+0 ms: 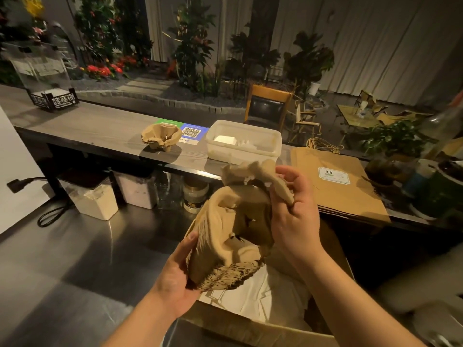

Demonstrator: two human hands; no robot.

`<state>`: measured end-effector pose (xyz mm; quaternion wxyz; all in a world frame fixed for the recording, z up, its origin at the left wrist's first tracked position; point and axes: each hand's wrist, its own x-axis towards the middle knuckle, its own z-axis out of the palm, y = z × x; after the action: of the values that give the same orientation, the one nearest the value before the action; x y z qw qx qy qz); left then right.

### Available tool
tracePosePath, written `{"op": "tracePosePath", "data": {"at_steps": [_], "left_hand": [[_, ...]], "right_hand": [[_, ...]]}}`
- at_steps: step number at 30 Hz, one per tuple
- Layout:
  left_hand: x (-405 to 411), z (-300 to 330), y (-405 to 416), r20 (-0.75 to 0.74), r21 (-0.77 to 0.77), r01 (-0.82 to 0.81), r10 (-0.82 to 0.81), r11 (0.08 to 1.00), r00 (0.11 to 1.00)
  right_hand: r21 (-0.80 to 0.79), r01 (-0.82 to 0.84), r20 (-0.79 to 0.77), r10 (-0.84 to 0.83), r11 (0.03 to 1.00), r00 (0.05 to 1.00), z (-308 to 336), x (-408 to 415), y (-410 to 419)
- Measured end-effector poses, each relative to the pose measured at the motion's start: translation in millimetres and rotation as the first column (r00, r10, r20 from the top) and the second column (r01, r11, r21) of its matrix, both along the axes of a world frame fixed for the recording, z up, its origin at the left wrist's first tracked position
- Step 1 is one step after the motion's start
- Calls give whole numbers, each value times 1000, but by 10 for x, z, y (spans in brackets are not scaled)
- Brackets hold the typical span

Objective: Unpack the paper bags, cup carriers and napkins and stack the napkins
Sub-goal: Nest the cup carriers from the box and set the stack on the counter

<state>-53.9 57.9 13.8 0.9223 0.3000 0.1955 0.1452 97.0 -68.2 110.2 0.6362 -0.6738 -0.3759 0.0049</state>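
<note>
**Risk: nested carriers tearing or spilling during separation**

The left hand (175, 279) cups the thick nested stack of brown moulded-pulp cup carriers (225, 246), fingers curled around its lower left edge, thumb on the side. Above those fingers, the right hand (295, 209) pinches a single brown pulp carrier (260, 176) at the stack's top, fingers closed on its rim. If the nesting is tight, a hard pull may tear the rim or drag several carriers loose. Below both hands lie white paper napkins (270, 296) in an open cardboard box (225, 329); dropped carriers would probably land there. Beyond the right fingertips, flat brown paper bags (338, 186) rest on the counter.
</note>
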Motion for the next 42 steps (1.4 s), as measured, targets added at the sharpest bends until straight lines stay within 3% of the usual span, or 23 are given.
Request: {"op": "tracePosePath", "data": {"at_steps": [3, 5, 8, 11, 14, 16, 19, 21, 23, 26, 34, 40, 42], "left_hand": [[5, -25, 16, -13, -11, -19, 19, 1000, 1000], [5, -17, 33, -17, -7, -23, 23, 1000, 1000], [2, -21, 54, -31, 10, -18, 18, 1000, 999], [-14, -13, 81, -20, 18, -6, 6, 1000, 1000], [-38, 36, 133, -25, 66, -14, 16, 998, 1000], [-55, 62, 184, -31, 82, -37, 40, 996, 999], [-61, 88, 261, -75, 138, -37, 47, 990, 996], [-58, 141, 271, -86, 199, -36, 54, 979, 995], [-54, 145, 293, -75, 248, -15, 35, 969, 997], [-36, 118, 315, -56, 280, 31, -15, 960, 998], [-34, 130, 351, -71, 272, 59, -41, 960, 997], [-33, 122, 395, -106, 282, 62, -33, 957, 994], [-39, 82, 440, -108, 273, 58, -29, 960, 994]], "right_hand": [[-118, 126, 394, -70, 985, 916, -6, 28, -33], [-201, 205, 473, -88, 958, 877, -9, 53, -26], [-176, 277, 379, -194, 945, 905, 6, 19, -17], [-59, 262, 67, -258, 963, 964, 86, 58, -6], [138, 208, -244, -170, 968, 955, 208, 148, -8], [209, 111, -311, -42, 971, 950, 262, 179, -11], [119, -140, -209, 163, 983, 964, 241, 234, -7], [-108, -275, -6, 276, 955, 961, 236, 284, 23], [-364, -279, 152, 352, 889, 923, 265, 278, 90], [-533, -249, 266, 440, 809, 858, 284, 188, 206], [-573, -231, 350, 490, 786, 798, 21, 91, 377], [-582, -259, 304, 502, 771, 810, -166, 137, 495], [-512, -321, 244, 493, 797, 835, -226, 162, 515]]}}
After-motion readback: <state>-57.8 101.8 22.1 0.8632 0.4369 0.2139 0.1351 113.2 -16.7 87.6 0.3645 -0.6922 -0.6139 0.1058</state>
